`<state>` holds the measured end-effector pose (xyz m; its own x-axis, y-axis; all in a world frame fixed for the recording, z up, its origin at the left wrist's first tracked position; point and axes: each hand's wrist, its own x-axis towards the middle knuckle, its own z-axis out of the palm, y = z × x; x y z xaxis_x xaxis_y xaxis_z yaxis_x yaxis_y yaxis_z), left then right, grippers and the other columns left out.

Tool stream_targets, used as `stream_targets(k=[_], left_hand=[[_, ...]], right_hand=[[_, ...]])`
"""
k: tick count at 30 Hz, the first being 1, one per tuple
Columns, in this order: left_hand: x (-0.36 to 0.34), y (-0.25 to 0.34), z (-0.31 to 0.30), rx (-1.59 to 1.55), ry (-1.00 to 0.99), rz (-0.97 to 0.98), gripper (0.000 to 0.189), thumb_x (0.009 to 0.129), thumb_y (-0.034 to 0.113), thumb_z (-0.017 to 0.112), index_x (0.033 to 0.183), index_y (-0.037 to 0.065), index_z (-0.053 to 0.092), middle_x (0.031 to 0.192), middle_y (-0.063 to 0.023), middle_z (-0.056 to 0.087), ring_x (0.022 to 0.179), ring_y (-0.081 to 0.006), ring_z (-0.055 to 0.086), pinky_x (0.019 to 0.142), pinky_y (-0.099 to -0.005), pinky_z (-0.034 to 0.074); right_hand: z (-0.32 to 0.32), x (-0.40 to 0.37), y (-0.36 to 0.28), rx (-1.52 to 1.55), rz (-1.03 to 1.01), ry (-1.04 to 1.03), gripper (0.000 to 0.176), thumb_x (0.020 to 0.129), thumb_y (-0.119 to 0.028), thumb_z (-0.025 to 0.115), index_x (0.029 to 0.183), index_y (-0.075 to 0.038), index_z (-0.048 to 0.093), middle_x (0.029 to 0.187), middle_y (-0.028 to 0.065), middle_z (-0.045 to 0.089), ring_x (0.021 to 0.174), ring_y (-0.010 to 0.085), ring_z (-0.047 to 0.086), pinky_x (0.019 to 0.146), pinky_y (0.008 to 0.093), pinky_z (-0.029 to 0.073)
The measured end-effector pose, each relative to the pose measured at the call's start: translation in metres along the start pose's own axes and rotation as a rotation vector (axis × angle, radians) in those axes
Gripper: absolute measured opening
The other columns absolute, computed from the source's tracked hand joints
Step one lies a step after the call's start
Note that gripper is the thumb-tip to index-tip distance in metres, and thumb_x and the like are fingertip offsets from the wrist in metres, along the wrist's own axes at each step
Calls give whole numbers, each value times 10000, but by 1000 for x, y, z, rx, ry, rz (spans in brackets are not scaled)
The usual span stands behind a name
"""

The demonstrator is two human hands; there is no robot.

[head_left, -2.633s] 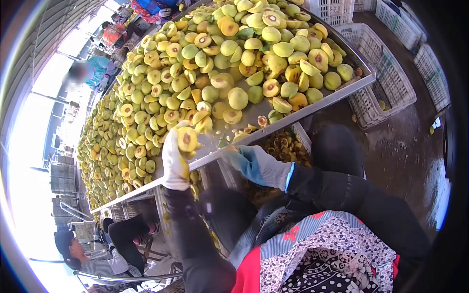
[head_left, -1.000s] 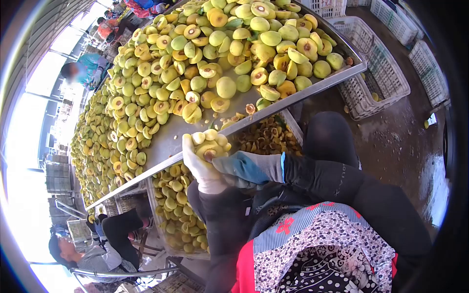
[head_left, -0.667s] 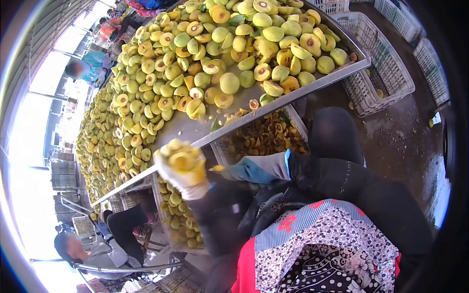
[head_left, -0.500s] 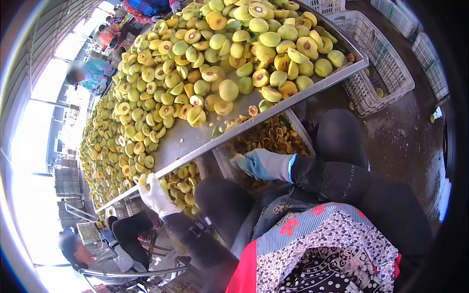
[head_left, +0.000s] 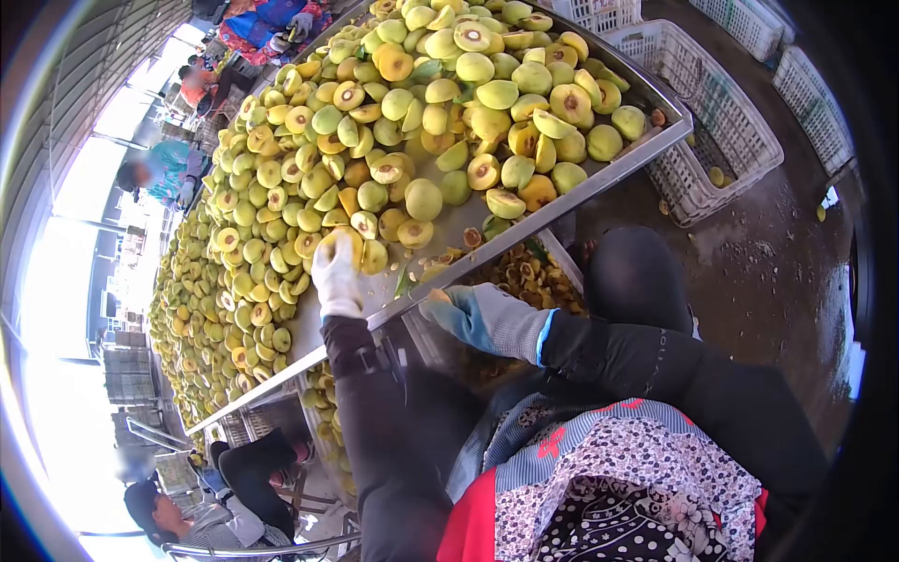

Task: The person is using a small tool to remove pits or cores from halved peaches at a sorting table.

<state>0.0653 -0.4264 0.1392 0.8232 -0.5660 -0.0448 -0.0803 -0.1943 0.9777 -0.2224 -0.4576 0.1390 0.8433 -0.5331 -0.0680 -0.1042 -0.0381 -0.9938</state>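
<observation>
My left hand point(head_left: 335, 281), in a white glove, reaches over the tray's near rim to the edge of the fruit pile. Its fingers curl round a yellow peach half point(head_left: 348, 238), beside another peach point(head_left: 374, 257). My right hand point(head_left: 478, 317), in a blue and grey glove, is closed just below the metal rim. A small tan tip shows at its fingers; I cannot tell what it holds. Halved peaches point(head_left: 421, 199), several with brown pits showing, cover the sloping metal tray point(head_left: 449, 231). Under my right hand, a crate holds brown pits and scraps point(head_left: 529, 273).
Yellow peach halves point(head_left: 323, 398) lie in a container below the rim, beside my left arm. White plastic crates point(head_left: 721, 122) stand on the wet floor at right. A seated co-worker point(head_left: 225, 510) is at lower left; other people point(head_left: 169, 173) work along the tray's far side.
My left hand has moved up and right, from over the lower container at the rim to the peaches on the tray. My right hand has shifted slightly left, still closed.
</observation>
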Motion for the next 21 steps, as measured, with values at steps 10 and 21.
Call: stream_targets(k=[10,21], left_hand=[[-134,41,23,-146,-152,410,243,939,90,600,1151,-28,588,1066,-163,628,933,-282,639,813,-377,540],[-169,38,-18,20,316,379,427,978,364,575,1222,14,555,1054,-101,639,906,-193,618,819,-387,538]], right_hand=[[9,9,-29,129,-71,-10,386,1022,-352,576,1024,20,678,775,149,694,726,99,581,678,337,493],[7,-3,-14,78,-62,-69,421,1038,-414,520,1025,-23,677,675,88,650,649,140,608,620,336,481]])
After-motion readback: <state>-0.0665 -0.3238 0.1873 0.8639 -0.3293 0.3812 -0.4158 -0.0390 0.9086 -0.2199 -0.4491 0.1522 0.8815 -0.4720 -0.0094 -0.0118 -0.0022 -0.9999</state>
